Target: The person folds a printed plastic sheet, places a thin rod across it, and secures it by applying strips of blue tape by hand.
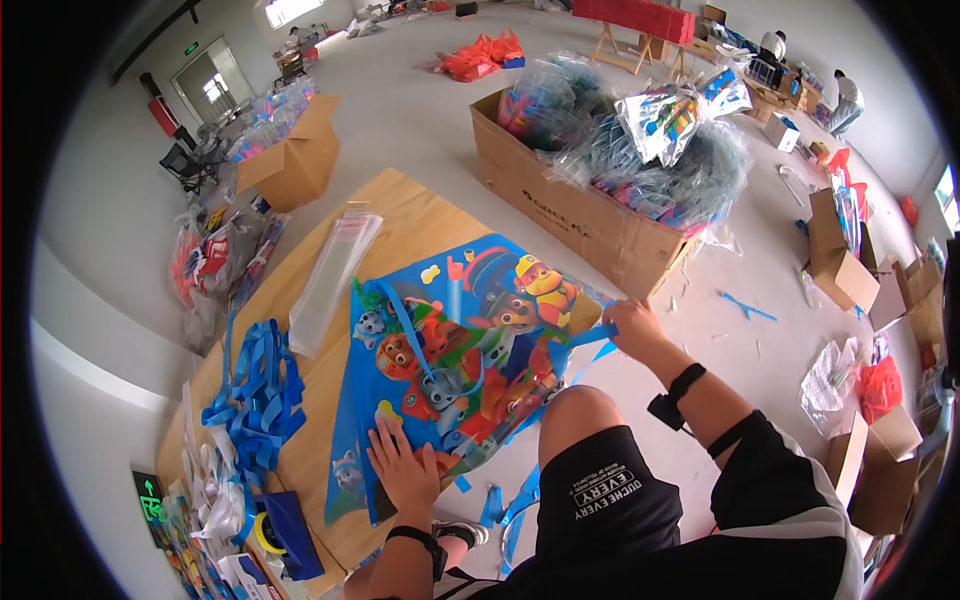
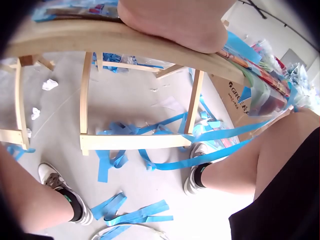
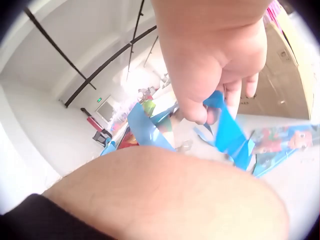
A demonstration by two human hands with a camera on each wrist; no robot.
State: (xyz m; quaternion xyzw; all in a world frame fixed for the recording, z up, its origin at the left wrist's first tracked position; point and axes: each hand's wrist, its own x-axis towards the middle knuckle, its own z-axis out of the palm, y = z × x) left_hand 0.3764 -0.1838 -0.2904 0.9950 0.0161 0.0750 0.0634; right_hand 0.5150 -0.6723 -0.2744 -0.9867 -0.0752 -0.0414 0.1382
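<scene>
A blue sheet printed with cartoon dogs (image 1: 480, 345) lies over the wooden table (image 1: 400, 200) in the head view. My left hand (image 1: 402, 465) rests spread on its near edge. In the left wrist view only part of that hand (image 2: 175, 22) shows, above the table edge. Off the right side of the sheet, my right hand (image 1: 638, 328) pinches a blue strip (image 1: 592, 336) that runs back to the sheet. The right wrist view has the thumb and fingers of this hand (image 3: 220, 65) curled on the strip, whose tail (image 3: 232, 137) hangs below.
Clear plastic sleeves (image 1: 335, 275) and a heap of blue straps (image 1: 258, 395) lie on the table's left side. A tape dispenser (image 1: 285, 535) stands at the near left. Beyond the table is a large carton (image 1: 580, 215) of bagged goods. Loose blue strips (image 2: 135, 215) litter the floor.
</scene>
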